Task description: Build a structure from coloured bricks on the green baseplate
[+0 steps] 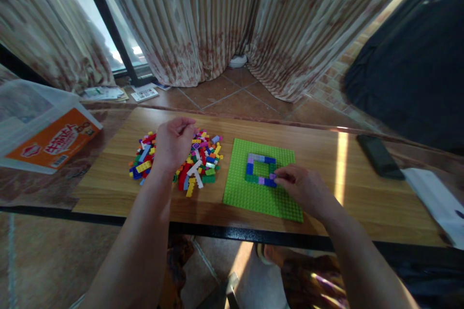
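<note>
A green baseplate (pixel 239 195) lies on the wooden table board, carrying a square ring of toy bricks (pixel 250 169) in blue, green, lilac and purple with a bare middle. My right hand (pixel 302 186) is at the ring's right side, thumb and fingers pinched on a small purple brick (pixel 272 176) at the near right corner. Over a loose pile of mixed coloured bricks (pixel 197 166) hovers my left hand (pixel 176 142), its fingers curled together. Whatever those fingers hold, if anything, is hidden. The left hand and wrist cover part of the pile.
A clear plastic box (pixel 39 82) with an orange label stands at the far left. A dark phone (pixel 379 156) and a white paper (pixel 431 198) lie on the right. Papers (pixel 105 93) sit behind the table board (pixel 203 207), before patterned curtains (pixel 217 19).
</note>
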Tool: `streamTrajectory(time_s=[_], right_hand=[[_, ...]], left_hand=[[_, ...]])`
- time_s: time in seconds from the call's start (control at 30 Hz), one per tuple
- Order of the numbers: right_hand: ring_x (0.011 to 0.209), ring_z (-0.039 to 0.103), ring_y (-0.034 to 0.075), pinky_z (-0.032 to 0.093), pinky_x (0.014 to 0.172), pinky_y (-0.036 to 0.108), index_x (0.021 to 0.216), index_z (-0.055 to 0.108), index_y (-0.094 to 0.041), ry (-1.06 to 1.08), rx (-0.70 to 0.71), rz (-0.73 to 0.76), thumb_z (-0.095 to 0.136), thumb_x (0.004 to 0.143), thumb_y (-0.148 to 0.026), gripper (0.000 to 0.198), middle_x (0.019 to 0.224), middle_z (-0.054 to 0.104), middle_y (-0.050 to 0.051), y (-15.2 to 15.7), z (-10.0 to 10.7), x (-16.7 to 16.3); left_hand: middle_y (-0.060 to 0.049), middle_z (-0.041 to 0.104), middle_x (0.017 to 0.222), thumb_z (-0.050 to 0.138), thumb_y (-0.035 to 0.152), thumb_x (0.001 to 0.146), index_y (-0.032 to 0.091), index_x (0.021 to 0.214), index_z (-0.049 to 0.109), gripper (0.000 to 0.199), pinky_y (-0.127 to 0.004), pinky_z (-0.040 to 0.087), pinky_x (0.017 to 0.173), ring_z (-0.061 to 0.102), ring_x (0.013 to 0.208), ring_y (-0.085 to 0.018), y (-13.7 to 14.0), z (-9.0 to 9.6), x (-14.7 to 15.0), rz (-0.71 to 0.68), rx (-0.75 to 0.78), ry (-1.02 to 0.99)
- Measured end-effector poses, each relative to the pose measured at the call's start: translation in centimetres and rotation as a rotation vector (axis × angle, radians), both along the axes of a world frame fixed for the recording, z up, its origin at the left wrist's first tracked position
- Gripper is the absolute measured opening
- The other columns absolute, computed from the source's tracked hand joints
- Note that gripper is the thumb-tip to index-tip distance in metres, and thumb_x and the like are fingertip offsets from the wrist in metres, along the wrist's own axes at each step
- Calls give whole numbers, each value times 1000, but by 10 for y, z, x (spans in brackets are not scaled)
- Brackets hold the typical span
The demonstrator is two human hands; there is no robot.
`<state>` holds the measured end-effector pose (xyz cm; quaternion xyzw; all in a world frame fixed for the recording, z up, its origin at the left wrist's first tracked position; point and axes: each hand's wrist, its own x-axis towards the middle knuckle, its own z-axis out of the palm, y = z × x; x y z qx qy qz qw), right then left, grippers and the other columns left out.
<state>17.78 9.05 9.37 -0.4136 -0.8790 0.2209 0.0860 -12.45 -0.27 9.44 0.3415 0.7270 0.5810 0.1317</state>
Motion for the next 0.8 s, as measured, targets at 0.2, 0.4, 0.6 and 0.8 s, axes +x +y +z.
streamTrajectory(time_s=[0.2,0.4,0.6,0.8], right_hand=[[69,64,18,43,64,29,81,72,-21,-4,-33,-101,55,84,-29,19,75,72,2,5,1,2],[53,55,15,34,53,27,71,70,-20,-111,-99,-122,54,84,-40,29,57,63,1,4,0,-2],[49,49,13,31,50,27,63,66,-20,-132,-122,-119,52,86,-50,40,51,56,0,4,0,-1],[50,50,13,31,51,27,66,68,-19,-138,-130,-139,51,86,-47,38,54,60,1,4,-1,-2]], left_hand=[[-3,73,79,58,23,78,20,91,71,18,-26,53,69,68,72,-17,2,-5,1,-26,-6,21],[-4,73,80,57,22,79,19,92,70,19,-27,52,68,68,73,-18,6,-8,14,-94,-8,98],[-4,73,80,55,23,81,18,93,69,19,-28,53,70,68,73,-18,8,-7,22,-155,-27,124],[-5,73,79,55,22,81,16,92,68,19,-28,52,68,68,72,-18,10,-7,24,-165,-29,133]])
